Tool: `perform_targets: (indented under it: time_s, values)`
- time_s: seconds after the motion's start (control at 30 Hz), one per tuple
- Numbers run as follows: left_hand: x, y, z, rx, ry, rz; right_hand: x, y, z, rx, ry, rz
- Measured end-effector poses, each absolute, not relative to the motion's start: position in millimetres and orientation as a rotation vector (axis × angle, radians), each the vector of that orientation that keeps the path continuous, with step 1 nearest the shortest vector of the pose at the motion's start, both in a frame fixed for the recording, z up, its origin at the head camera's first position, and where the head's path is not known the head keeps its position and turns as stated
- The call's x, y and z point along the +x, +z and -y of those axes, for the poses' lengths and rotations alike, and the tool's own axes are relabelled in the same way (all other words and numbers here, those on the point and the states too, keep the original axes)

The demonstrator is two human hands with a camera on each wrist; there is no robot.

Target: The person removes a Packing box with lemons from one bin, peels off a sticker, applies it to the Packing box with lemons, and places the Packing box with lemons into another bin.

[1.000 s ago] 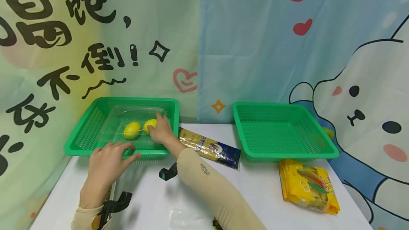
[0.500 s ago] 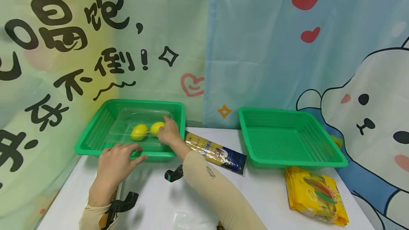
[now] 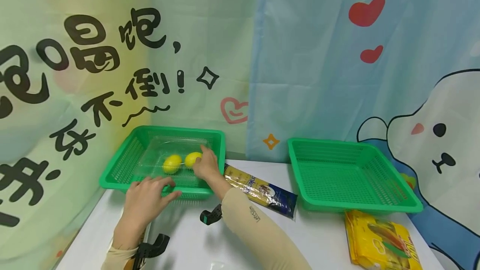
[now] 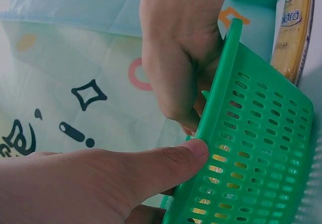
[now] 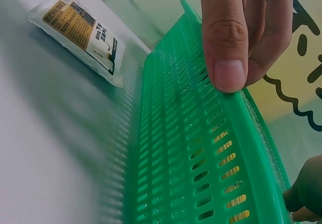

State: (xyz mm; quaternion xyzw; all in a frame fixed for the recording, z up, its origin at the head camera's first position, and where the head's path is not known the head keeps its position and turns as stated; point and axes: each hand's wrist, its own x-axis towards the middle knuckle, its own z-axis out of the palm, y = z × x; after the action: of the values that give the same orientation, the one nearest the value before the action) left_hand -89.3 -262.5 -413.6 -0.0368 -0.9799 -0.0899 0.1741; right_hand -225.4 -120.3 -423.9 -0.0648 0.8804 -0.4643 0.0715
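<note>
My left hand (image 3: 146,197) holds the near rim of the left green basket (image 3: 123,184). Its thumb (image 4: 186,156) lies against the rim, and in the right wrist view its other fingers (image 5: 269,17) curl over the top. Inside that basket is a clear plastic box (image 3: 153,149) with two lemons (image 3: 172,164) showing through it. My right hand (image 3: 208,166) reaches over the basket to the box's right end, beside the right-hand lemon (image 3: 192,159). In the left wrist view its fingertips are mostly hidden behind the rim, so its hold is unclear.
A second green basket (image 3: 337,205) stands to the right, with a yellow packet (image 3: 386,241) in front. A gold and blue packet (image 3: 258,188) lies between the baskets. Another packet (image 5: 83,30) lies on the white table (image 3: 180,236) near my left wrist. A printed curtain hangs behind.
The head view has shifted, so everything sits lower and farther right in it. Both hands keep their places at the left basket, and the lemons stay where they were.
</note>
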Motion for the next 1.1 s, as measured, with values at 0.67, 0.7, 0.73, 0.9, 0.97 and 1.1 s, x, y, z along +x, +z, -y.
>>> perform_targets:
  time_s: [0.67,0.7,0.73,0.9,0.97,1.1]
  values:
    - [-90.4,-410.2,259.8,-0.104,-0.258,2.809,-222.5,-412.7,113.1,-0.173,-1.475,-2.633]
    - [-90.4,-410.1,259.9,-0.106,-0.257,2.809,-222.5,-411.9,112.5,-0.173,-1.476,-2.632]
    - [-90.3,-409.9,259.9,-0.108,-0.256,2.809,-222.4,-411.1,112.2,-0.172,-1.478,-2.633]
    - [-90.0,-409.6,260.6,-0.115,-0.252,2.802,-221.9,-407.3,110.1,-0.16,-1.467,-2.633]
    - [-90.1,-409.7,260.7,-0.118,-0.255,2.799,-222.3,-406.0,109.2,-0.151,-1.469,-2.619]
    - [-90.4,-409.4,260.7,-0.118,-0.264,2.803,-224.1,-402.3,107.4,-0.131,-1.485,-2.58]
